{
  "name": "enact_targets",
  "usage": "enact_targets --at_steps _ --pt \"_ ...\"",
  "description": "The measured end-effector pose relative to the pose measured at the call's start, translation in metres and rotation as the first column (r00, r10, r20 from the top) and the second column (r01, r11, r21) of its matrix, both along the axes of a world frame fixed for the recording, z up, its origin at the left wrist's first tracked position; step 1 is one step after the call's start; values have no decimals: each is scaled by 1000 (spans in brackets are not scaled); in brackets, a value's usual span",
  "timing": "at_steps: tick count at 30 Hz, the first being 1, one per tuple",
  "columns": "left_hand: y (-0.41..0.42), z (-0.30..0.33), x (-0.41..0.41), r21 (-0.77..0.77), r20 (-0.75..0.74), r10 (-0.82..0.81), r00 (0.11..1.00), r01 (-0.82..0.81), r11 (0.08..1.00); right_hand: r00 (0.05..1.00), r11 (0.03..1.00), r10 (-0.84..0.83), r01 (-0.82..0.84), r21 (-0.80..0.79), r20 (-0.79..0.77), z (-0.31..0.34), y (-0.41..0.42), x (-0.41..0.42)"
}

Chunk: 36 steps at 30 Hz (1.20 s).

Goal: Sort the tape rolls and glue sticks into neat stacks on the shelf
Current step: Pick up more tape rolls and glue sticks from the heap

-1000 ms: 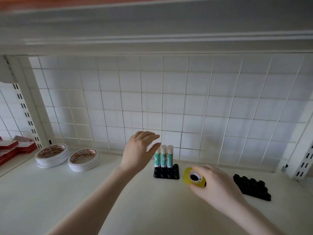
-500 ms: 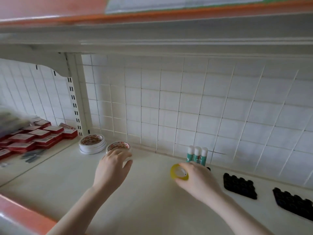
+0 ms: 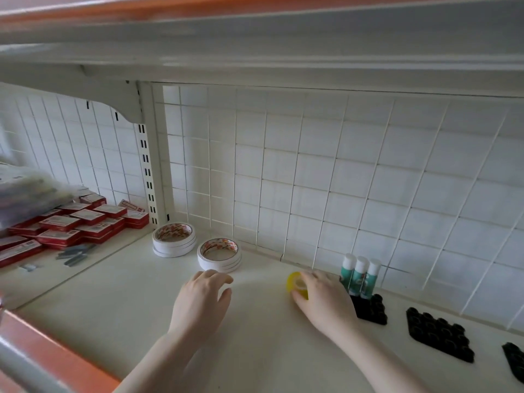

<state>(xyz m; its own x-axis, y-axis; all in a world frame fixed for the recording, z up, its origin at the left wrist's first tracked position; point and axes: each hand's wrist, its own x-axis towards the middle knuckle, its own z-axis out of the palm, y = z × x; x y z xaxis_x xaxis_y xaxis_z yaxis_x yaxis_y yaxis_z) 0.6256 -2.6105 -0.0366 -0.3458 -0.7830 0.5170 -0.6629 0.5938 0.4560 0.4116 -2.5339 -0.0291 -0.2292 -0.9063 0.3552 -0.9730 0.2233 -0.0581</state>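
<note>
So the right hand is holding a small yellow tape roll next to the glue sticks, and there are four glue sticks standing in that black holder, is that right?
Not quite. The head view shows three glue sticks standing in the black holder, not four. The rest holds: the right hand holds the small yellow tape roll just left of them.

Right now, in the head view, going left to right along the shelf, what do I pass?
Red boxes → first tape stack → second tape stack → yellow tape roll in the right hand → glue sticks → empty black holder.
</note>
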Motion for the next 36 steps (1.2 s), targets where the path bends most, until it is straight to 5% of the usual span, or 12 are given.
enact_targets --at_steps 10,19,22,36 --pt "3 7 1 -3 67 -31 997 31 999 985 970 67 -101 -219 -157 4 29 -8" --pt "52 23 -17 35 134 -4 991 0 999 983 986 21 -51 -158 -185 1 127 -48" --pt "81 18 -28 45 131 -22 991 16 999 982 998 -15 4 -56 -189 0 163 -63" --pt "185 31 -90 4 138 -237 962 239 971 926 922 -377 372 -108 -23 6 330 -86"
